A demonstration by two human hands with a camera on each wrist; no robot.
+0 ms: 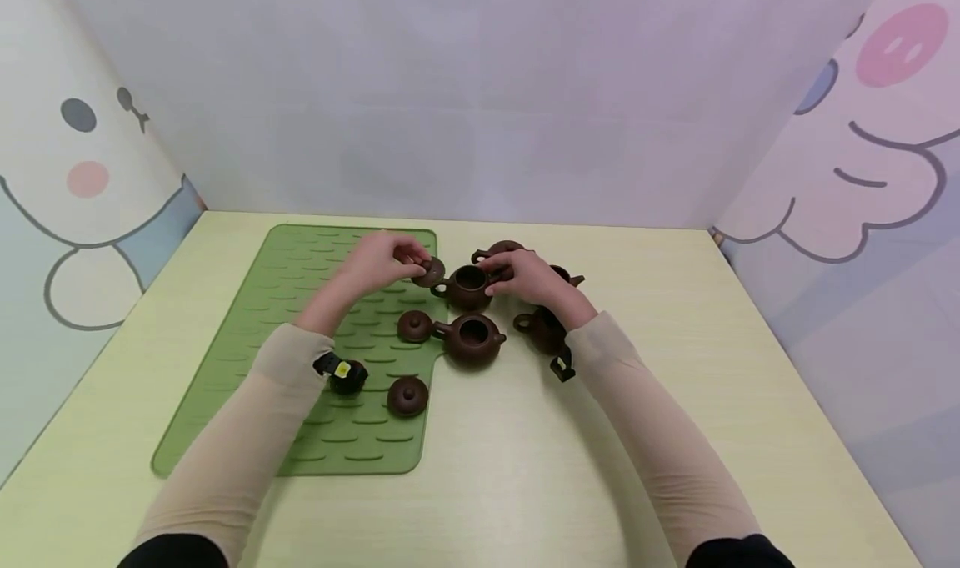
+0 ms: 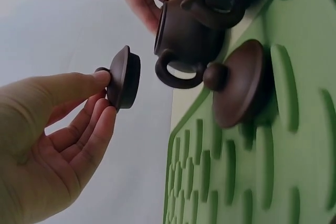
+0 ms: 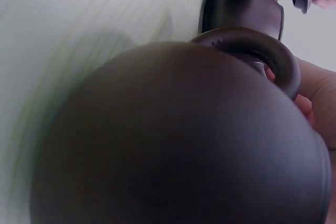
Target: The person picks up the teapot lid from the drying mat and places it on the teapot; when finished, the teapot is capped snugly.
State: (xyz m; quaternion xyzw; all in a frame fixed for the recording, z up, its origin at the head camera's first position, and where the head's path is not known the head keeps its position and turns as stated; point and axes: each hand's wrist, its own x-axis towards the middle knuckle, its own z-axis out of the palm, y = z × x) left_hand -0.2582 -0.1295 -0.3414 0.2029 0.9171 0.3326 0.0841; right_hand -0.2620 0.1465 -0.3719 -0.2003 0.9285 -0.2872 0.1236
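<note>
My left hand (image 1: 382, 259) pinches a dark brown teapot lid (image 1: 430, 273) by its knob. In the left wrist view the lid (image 2: 126, 77) is tilted on edge, its underside turned toward the small brown teapot (image 2: 191, 32). That teapot (image 1: 467, 300) stands lidless in the head view, its handle pointing left and its opening upward. On its right side my right hand (image 1: 536, 278) holds it near the spout, which the fingers cover. Close in front stands another lidless teapot (image 1: 474, 349), with a lid (image 1: 415, 326) by its handle.
A green ridged mat (image 1: 255, 351) covers the table's left part; another lid (image 1: 408, 397) lies near its right edge. More brown teapots stand around the right hand, one below the wrist (image 1: 538, 328) and one behind (image 1: 506, 247). A pale wall rises behind the table.
</note>
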